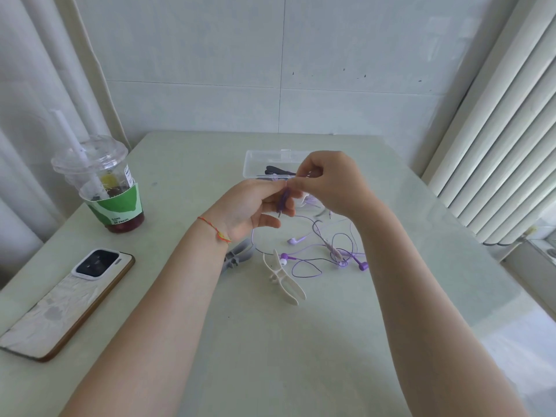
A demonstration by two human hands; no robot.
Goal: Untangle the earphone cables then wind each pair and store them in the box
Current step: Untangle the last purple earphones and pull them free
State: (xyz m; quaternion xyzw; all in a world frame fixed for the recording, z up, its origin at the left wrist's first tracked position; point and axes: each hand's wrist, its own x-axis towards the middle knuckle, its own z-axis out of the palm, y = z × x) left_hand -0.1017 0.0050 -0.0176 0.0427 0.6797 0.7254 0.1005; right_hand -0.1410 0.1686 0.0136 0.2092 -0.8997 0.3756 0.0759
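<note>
Both hands meet above the worktop (210, 326): the left hand (255, 206) grips a purple plug (283, 200), the right hand (328, 183) pinches a pale cable at its top. Left to right lie a phone (66, 299), a drink cup (105, 188), a white winder (284, 278), tangled purple earphones (331, 254); the clear box (264, 164) sits behind the hands

I see two bare forearms with no sleeves in view. The left hand (249, 206) has a thin red-orange string bracelet (214, 228) round the wrist, with a small yellow-orange charm hanging at the underside. The right hand (328, 182) and its wrist wear nothing: no ring, watch or band that I can make out.
</note>
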